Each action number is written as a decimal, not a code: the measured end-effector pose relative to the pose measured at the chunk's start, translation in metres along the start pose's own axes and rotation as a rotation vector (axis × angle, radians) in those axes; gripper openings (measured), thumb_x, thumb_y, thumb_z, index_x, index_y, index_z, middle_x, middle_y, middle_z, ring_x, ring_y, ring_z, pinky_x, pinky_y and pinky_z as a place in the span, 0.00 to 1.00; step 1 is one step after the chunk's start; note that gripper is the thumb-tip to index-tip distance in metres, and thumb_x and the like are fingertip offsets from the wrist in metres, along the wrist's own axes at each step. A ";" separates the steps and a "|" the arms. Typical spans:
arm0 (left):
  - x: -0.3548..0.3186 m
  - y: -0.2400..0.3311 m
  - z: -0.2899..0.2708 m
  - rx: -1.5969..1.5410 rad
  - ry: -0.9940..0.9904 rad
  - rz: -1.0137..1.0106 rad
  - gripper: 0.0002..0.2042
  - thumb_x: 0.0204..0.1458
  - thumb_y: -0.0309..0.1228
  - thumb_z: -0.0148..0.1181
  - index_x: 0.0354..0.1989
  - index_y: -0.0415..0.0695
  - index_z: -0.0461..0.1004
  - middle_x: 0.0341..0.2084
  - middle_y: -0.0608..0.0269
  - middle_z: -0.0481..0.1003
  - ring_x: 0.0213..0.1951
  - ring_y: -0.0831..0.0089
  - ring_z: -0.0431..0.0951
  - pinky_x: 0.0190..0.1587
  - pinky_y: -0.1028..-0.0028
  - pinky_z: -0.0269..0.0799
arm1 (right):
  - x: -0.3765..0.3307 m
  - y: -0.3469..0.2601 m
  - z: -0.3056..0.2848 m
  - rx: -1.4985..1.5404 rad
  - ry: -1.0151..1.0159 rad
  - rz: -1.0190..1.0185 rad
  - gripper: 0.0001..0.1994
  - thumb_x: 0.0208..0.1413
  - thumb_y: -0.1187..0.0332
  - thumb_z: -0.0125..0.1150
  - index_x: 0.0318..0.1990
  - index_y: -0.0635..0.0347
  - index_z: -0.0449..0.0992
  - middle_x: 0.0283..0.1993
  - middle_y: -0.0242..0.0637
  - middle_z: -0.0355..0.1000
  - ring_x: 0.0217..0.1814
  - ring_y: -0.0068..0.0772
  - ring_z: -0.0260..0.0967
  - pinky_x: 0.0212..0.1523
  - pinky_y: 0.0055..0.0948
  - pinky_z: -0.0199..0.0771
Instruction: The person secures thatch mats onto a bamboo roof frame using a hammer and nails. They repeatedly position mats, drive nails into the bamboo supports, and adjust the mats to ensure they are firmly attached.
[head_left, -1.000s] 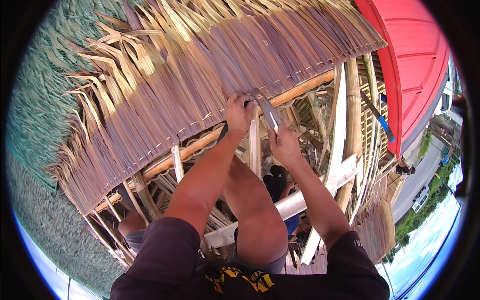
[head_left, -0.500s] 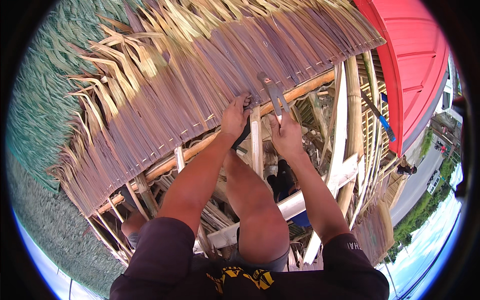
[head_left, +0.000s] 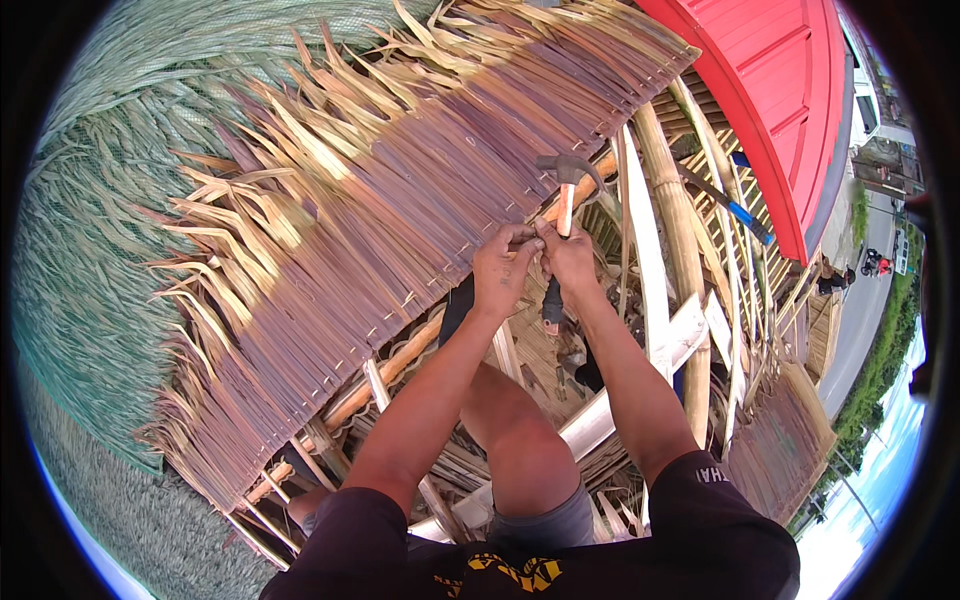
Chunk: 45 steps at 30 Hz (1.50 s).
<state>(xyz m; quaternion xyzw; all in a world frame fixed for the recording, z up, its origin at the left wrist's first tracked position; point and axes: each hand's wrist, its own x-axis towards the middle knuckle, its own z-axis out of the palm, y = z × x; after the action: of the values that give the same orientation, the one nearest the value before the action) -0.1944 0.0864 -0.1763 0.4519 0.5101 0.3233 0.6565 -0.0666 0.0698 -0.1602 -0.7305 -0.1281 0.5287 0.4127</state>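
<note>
My right hand [head_left: 570, 262] is closed round the handle of a claw hammer [head_left: 566, 195], whose metal head points away from me by the thatch edge. The dark grip end of the handle hangs below that hand. Close beside it, my left hand [head_left: 503, 272] is pinched, its fingertips meeting those of the right. Anything between the fingertips is too small to make out. Both hands are just at the lower edge of a brown palm-leaf thatch panel [head_left: 390, 215], stitched along that edge. Beneath the panel runs an orange-brown pole [head_left: 352, 400], partly hidden by my left arm.
Green netting [head_left: 110, 220] covers older thatch at the left. A red metal roof [head_left: 770, 90] curves at the upper right. Bamboo poles [head_left: 672, 215] and pale split lengths form the open frame below. A blue-handled tool [head_left: 745, 218] hangs by the bamboo. A road [head_left: 862, 325] lies far right.
My hands have come together at the thatch edge. The hammer has turned in my right hand, its head now crosswise. The whole view has shifted, with more netting showing.
</note>
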 end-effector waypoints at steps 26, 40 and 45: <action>0.242 -0.035 0.178 0.227 -0.118 0.075 0.09 0.52 0.30 0.66 0.38 0.39 0.80 0.31 0.54 0.83 0.34 0.62 0.83 0.41 0.66 0.76 | 0.180 -0.015 -0.050 0.217 0.565 -0.219 0.07 0.60 0.81 0.58 0.37 0.58 0.67 0.33 0.30 0.67 0.29 0.23 0.66 0.26 0.26 0.70; 0.232 -0.056 0.200 0.451 0.146 0.270 0.10 0.52 0.37 0.66 0.38 0.45 0.83 0.37 0.54 0.77 0.41 0.56 0.78 0.47 0.61 0.72 | 0.071 -0.095 -0.146 -0.960 0.179 -0.674 0.40 0.62 0.75 0.52 0.78 0.42 0.42 0.50 0.62 0.70 0.46 0.64 0.75 0.47 0.56 0.75; 0.229 -0.054 0.199 0.429 0.162 0.278 0.10 0.53 0.37 0.66 0.38 0.46 0.83 0.37 0.54 0.76 0.43 0.54 0.78 0.47 0.60 0.73 | 0.082 -0.094 -0.144 -1.279 0.127 -0.404 0.38 0.63 0.77 0.49 0.78 0.36 0.46 0.52 0.60 0.72 0.45 0.67 0.74 0.47 0.58 0.74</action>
<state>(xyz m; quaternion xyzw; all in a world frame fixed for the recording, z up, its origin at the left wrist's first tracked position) 0.0571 0.2163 -0.2988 0.6189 0.5510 0.3300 0.4521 0.1166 0.1122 -0.1309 -0.8225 -0.5256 0.2174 -0.0035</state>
